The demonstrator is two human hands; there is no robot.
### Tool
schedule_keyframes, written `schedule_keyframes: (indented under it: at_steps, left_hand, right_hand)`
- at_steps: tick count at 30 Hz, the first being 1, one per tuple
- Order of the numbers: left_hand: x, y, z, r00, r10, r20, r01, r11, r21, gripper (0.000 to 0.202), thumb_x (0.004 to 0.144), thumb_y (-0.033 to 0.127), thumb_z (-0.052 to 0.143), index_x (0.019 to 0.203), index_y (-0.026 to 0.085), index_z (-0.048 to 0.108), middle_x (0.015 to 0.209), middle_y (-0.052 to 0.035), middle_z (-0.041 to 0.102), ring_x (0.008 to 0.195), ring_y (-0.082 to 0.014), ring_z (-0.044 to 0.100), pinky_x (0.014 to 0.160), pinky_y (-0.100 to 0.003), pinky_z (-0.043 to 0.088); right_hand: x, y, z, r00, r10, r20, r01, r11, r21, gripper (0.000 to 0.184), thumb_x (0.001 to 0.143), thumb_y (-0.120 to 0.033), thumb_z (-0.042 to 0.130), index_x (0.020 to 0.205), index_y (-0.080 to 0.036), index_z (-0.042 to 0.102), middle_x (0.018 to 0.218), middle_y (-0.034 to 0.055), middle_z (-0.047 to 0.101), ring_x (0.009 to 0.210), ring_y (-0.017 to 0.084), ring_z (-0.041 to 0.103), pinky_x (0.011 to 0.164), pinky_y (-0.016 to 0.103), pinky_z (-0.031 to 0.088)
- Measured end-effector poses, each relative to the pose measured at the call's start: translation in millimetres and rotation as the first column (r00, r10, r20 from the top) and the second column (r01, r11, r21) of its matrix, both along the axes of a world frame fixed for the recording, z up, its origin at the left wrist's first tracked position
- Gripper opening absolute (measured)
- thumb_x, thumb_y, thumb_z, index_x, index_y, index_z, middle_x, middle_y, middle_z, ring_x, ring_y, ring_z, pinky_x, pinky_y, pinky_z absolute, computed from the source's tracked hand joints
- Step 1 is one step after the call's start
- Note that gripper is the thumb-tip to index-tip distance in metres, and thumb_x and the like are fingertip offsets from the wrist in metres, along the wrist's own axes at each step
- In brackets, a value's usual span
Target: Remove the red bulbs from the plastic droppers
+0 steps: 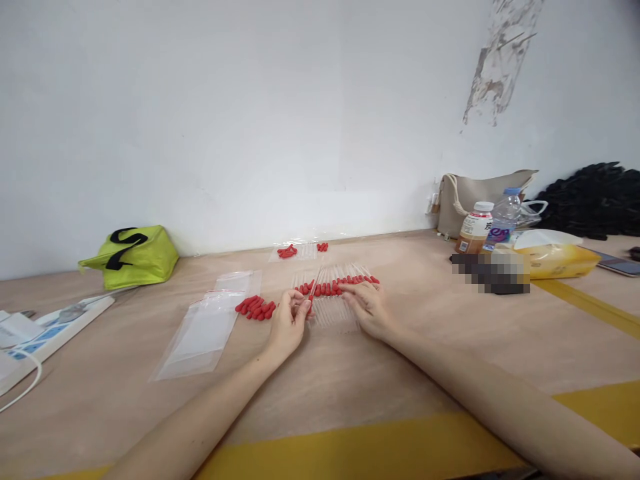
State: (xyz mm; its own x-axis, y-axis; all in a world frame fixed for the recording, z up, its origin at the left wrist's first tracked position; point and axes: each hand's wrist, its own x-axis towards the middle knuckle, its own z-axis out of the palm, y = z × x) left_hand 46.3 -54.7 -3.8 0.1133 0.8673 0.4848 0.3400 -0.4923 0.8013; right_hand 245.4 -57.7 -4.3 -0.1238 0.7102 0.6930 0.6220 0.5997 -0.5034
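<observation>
In the head view, the left hand (pixel 290 321) pinches a thin clear stick with a red end (pixel 311 298) between thumb and fingertips, holding it tilted over the desk (pixel 400 373). The right hand (pixel 369 308) reaches to the row of red pieces (pixel 327 289), its fingers bent at the row; whether they pinch anything, I cannot tell. Thin clear sticks (pixel 333 312) lie side by side along this row, between and beside the hands.

Just left of the left hand is a pile of red pieces (pixel 255 308), with clear plastic bags (pixel 203 330) beside it; a red line crosses one bag, and no writing can be read on them. Farther back, near the wall (pixel 250 120), lie more red pieces (pixel 287 252).

Writing shows mainly at the right. The white-capped bottle (pixel 474 230) bears a dark character, cut off at the label's edge, and a small pale square code. The blue-capped bottle (pixel 503 217) has large purple lettering, beginning with what looks like "e", the rest unclear. Beside them is a yellow tissue pack (pixel 560 260), its print too faint to read.
</observation>
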Motion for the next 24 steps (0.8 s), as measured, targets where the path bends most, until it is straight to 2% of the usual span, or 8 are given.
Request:
schedule_keyframes:
  at_steps: [5, 9, 12, 14, 16, 18, 20, 24]
  left_hand:
    - [15.9, -8.4, -1.2, 0.995, -0.103, 0.0, 0.103, 0.995, 0.005, 0.02, 0.083, 0.036, 0.047, 0.079, 0.021, 0.035, 0.064, 0.005, 0.046, 0.054, -0.0091, 0.053, 0.049, -0.02, 0.04]
    - [15.5, -13.8, 1.8, 0.981, -0.151, -0.123, 0.155, 0.988, 0.023, 0.016, 0.085, 0.035, 0.042, 0.085, 0.021, 0.036, 0.07, 0.002, 0.054, 0.063, -0.0116, 0.054, 0.056, -0.023, 0.042]
    - [5.1, -14.2, 9.1, 0.939, 0.122, -0.322, -0.027, 0.959, 0.284, 0.023, 0.081, 0.034, 0.05, 0.097, 0.02, 0.042, 0.081, -0.0034, 0.058, 0.076, -0.0168, 0.055, 0.067, -0.03, 0.042]
    - [-3.3, -13.8, 14.7, 0.844, 0.347, -0.408, -0.09, 0.843, 0.53, 0.028, 0.079, 0.031, 0.054, 0.104, 0.021, 0.048, 0.094, -0.0069, 0.058, 0.088, -0.0212, 0.052, 0.076, -0.036, 0.039]
    - [-8.9, -13.3, 18.5, 0.737, 0.471, -0.485, -0.043, 0.749, 0.661, 0.03, 0.08, 0.028, 0.053, 0.11, 0.027, 0.052, 0.107, -0.0085, 0.055, 0.095, -0.0242, 0.049, 0.08, -0.04, 0.035]
    - [-10.1, -12.7, 19.1, 0.669, 0.5, -0.55, 0.036, 0.718, 0.696, 0.033, 0.081, 0.026, 0.051, 0.113, 0.031, 0.053, 0.117, -0.0081, 0.052, 0.101, -0.0253, 0.047, 0.083, -0.042, 0.031]
    - [-7.9, -11.4, 16.3, 0.654, 0.475, -0.588, 0.105, 0.713, 0.693, 0.03, 0.082, 0.025, 0.05, 0.111, 0.031, 0.055, 0.116, -0.0065, 0.054, 0.104, -0.0244, 0.047, 0.086, -0.043, 0.028]
    - [-3.2, -7.6, 6.8, 0.673, 0.41, -0.615, 0.163, 0.73, 0.664, 0.018, 0.084, 0.026, 0.048, 0.094, 0.025, 0.063, 0.089, -0.0026, 0.066, 0.088, -0.0183, 0.053, 0.085, -0.04, 0.026]
  right_hand:
    - [-29.3, -15.8, 12.1, 0.999, -0.017, 0.052, 0.025, 0.985, -0.171, 0.028, 0.081, -0.049, 0.047, 0.092, -0.032, 0.065, 0.093, 0.0001, 0.066, 0.092, 0.02, 0.053, 0.084, 0.039, 0.028]
    - [-40.4, -19.6, 15.2, 0.999, -0.027, -0.028, 0.018, 0.961, -0.274, 0.027, 0.084, -0.043, 0.042, 0.086, -0.028, 0.065, 0.086, -0.0012, 0.067, 0.084, 0.017, 0.055, 0.081, 0.036, 0.029]
    - [-28.9, -13.1, 15.1, 0.996, -0.093, 0.017, 0.095, 0.987, -0.13, 0.022, 0.086, -0.035, 0.043, 0.085, -0.023, 0.062, 0.084, 0.0005, 0.066, 0.08, 0.015, 0.054, 0.084, 0.037, 0.026]
    - [-16.0, -6.9, 14.1, 0.981, -0.154, 0.12, 0.15, 0.988, 0.044, 0.019, 0.086, -0.031, 0.045, 0.085, -0.022, 0.061, 0.083, 0.0019, 0.065, 0.083, 0.015, 0.052, 0.088, 0.038, 0.021]
    - [-5.0, -1.9, 11.4, 0.954, -0.185, 0.236, 0.141, 0.971, 0.191, 0.018, 0.086, -0.03, 0.046, 0.085, -0.022, 0.062, 0.081, 0.0023, 0.064, 0.084, 0.016, 0.05, 0.09, 0.039, 0.017]
    - [0.3, 1.2, 6.8, 0.93, -0.174, 0.323, 0.078, 0.954, 0.29, 0.017, 0.085, -0.031, 0.047, 0.087, -0.024, 0.063, 0.078, 0.0013, 0.063, 0.082, 0.015, 0.049, 0.091, 0.04, 0.016]
    - [-0.6, 2.3, 1.5, 0.919, -0.137, 0.369, -0.003, 0.935, 0.354, 0.017, 0.085, -0.032, 0.048, 0.089, -0.026, 0.063, 0.078, -0.0001, 0.062, 0.08, 0.014, 0.048, 0.092, 0.04, 0.016]
    - [-8.6, 1.6, -5.9, 0.924, -0.08, 0.374, -0.088, 0.908, 0.409, 0.015, 0.083, -0.032, 0.051, 0.09, -0.027, 0.064, 0.075, -0.0013, 0.062, 0.078, 0.013, 0.047, 0.092, 0.038, 0.018]
